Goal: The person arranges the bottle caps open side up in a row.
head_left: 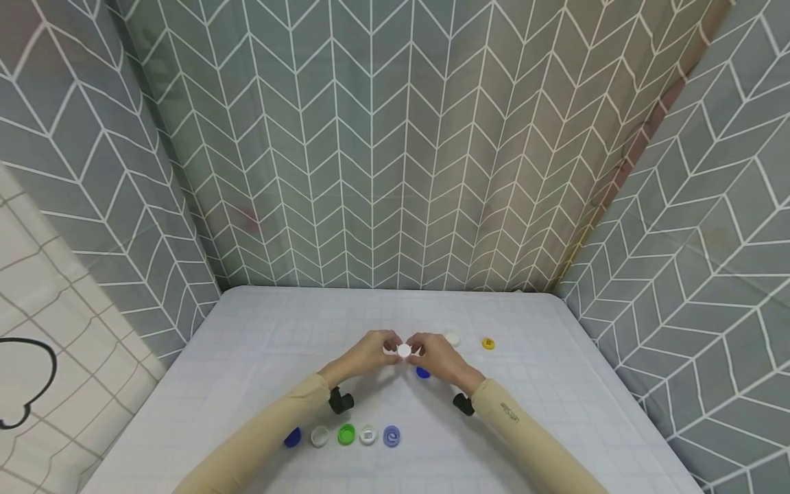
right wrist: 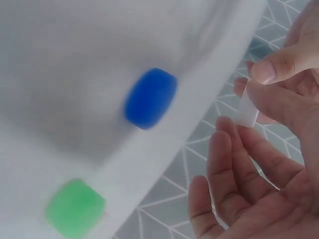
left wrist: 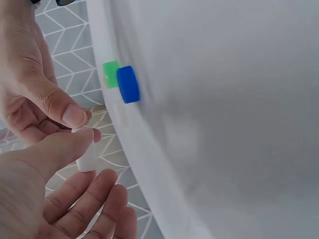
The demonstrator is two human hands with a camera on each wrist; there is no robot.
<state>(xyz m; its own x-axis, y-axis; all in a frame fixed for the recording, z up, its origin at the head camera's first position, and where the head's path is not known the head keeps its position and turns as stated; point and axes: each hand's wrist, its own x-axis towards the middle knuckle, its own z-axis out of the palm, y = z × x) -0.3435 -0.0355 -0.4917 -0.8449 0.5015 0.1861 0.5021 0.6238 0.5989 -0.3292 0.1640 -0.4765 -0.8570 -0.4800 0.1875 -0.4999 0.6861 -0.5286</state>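
A small white bottle cap [head_left: 404,350] is held up between my two hands over the middle of the white table. My left hand [head_left: 374,351] pinches it from the left, and my right hand [head_left: 437,355] pinches it from the right. The left wrist view shows the white cap [left wrist: 86,158] edge-on, with both thumbs at its upper end. In the right wrist view the cap [right wrist: 246,112] sits between thumb and fingertips, the other fingers spread loosely. Partly hidden under my right hand, a blue cap [head_left: 422,372] lies on the table.
Beyond my right hand lie a white cap [head_left: 452,339] and a yellow cap [head_left: 488,343]. Nearer me runs a row: a blue cap [head_left: 293,437], a white cap [head_left: 319,436], a green cap [head_left: 346,433], another white cap [head_left: 367,435] and a pale blue cap [head_left: 391,436]. Patterned curtains surround the table.
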